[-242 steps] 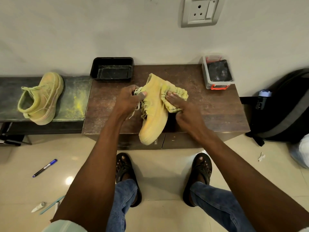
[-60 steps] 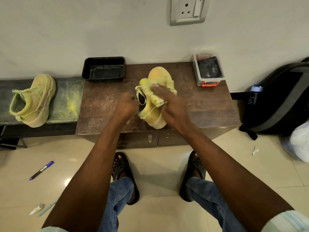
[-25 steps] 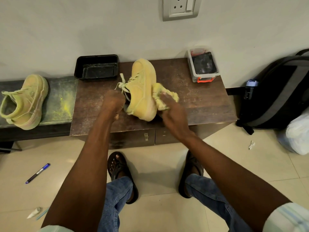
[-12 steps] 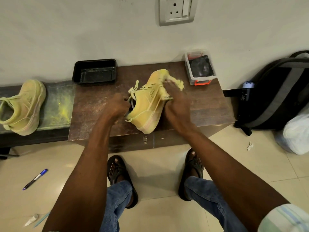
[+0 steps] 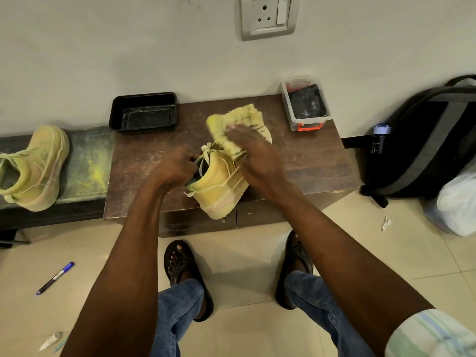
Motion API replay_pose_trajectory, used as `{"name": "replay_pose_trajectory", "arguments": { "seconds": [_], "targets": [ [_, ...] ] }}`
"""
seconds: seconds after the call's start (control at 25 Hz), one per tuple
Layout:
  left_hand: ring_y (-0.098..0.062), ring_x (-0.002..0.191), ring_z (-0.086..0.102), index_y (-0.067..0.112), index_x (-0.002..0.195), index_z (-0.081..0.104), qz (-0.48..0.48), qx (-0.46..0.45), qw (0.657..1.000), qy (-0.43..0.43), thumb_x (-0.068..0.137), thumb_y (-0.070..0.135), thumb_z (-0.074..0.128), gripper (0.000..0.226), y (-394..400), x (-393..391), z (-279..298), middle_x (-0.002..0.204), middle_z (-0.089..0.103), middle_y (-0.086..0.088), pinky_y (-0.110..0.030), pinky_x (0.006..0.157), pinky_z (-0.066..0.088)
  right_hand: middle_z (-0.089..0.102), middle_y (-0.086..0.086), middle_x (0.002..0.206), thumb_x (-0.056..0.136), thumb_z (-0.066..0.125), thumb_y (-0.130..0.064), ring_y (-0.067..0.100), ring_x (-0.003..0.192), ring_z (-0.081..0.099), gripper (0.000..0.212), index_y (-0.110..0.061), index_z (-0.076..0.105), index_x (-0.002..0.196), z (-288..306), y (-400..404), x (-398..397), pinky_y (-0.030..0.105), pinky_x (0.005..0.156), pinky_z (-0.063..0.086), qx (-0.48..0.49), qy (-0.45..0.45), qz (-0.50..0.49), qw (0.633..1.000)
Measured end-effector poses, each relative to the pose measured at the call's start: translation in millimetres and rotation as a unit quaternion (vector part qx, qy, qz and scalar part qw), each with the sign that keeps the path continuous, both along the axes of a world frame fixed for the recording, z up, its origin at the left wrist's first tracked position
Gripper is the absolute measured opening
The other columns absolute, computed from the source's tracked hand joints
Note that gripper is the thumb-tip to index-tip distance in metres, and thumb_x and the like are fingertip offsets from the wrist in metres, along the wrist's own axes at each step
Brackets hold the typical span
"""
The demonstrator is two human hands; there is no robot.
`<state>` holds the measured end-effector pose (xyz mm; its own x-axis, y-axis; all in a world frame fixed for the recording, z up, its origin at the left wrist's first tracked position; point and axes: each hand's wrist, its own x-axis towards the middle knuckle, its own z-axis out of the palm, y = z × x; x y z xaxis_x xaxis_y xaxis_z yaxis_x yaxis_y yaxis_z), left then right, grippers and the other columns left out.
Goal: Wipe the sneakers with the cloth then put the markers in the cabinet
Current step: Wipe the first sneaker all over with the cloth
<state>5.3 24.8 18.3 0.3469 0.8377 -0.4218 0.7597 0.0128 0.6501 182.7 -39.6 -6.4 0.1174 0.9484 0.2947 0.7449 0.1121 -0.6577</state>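
Now, centre frame: left hand (image 5: pixel 177 167) gripping the heel collar of a yellow sneaker (image 5: pixel 219 186), fingers curled round its rim, heel jutting past the front edge of the brown tabletop (image 5: pixel 309 161). Right hand (image 5: pixel 251 153) pressing the yellow cloth (image 5: pixel 238 124) on the sneaker's toe end, fingers blurred, cannot tell whether curled. Second sneaker (image 5: pixel 38 168) far left on a dusty bench (image 5: pixel 85 163). Blue marker (image 5: pixel 55 278) lower left on the floor.

On the tabletop (image 5: pixel 309 163), a sneaker (image 5: pixel 219 191) sits at the front middle; tray (image 5: pixel 143 113) behind-left of it, box (image 5: pixel 305 105) behind-right, second sneaker (image 5: pixel 36 168) far left.
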Motion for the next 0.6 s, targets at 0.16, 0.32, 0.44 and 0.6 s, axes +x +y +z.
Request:
{"name": "replay_pose_trajectory", "arguments": {
  "seconds": [0.16, 0.32, 0.44, 0.6],
  "targets": [
    [-0.008, 0.055, 0.052, 0.008, 0.081, 0.073, -0.037, 0.014, 0.999, -0.019, 0.089, -0.001, 0.057, 0.02, -3.6, 2.9, 5.4, 0.066, 0.065, -0.002, -0.017, 0.05, 0.042, 0.064, 0.016, 0.119, 0.069, 0.045, 0.001, 0.029, 0.115, 0.057, 0.05, -0.001, 0.063, 0.116, -8.8, -1.5, 20.3, 0.042, 0.103, 0.043, 0.016, 0.016, -0.063, 0.998],
    [-0.011, 0.059, 0.059, 0.009, 0.082, 0.073, -0.019, -0.005, 0.998, -0.055, 0.089, -0.005, 0.055, 0.024, -2.3, 1.7, 3.7, 0.073, 0.069, -0.007, -0.026, 0.058, 0.049, 0.065, 0.01, 0.12, 0.073, 0.046, 0.005, 0.02, 0.112, 0.059, 0.052, -0.003, 0.062, 0.121, -6.5, -0.1, 27.5, 0.029, 0.1, 0.045, 0.014, 0.087, -0.16, 0.983],
    [-0.024, 0.068, 0.062, 0.007, 0.081, 0.074, 0.023, -0.015, 0.998, -0.065, 0.086, -0.007, 0.056, 0.023, 2.7, -6.6, -2.0, 0.082, 0.072, -0.018, -0.042, 0.068, 0.053, 0.066, 0.0, 0.112, 0.074, 0.044, 0.008, 0.004, 0.101, 0.057, 0.053, -0.003, 0.062, 0.122, -0.6, -0.4, 19.8, 0.01, 0.093, 0.044, 0.017, 0.184, -0.188, 0.965],
    [-0.025, 0.07, 0.061, 0.001, 0.089, 0.072, 0.15, -0.017, 0.983, -0.105, 0.086, -0.007, 0.053, 0.021, 6.5, 0.0, -7.3, 0.086, 0.071, -0.019, -0.036, 0.062, 0.052, 0.064, -0.001, 0.119, 0.081, 0.044, 0.01, 0.001, 0.106, 0.055, 0.049, -0.005, 0.061, 0.124, -6.5, -0.9, 11.4, 0.011, 0.099, 0.041, -0.023, 0.222, -0.161, 0.961]
  ]
}}
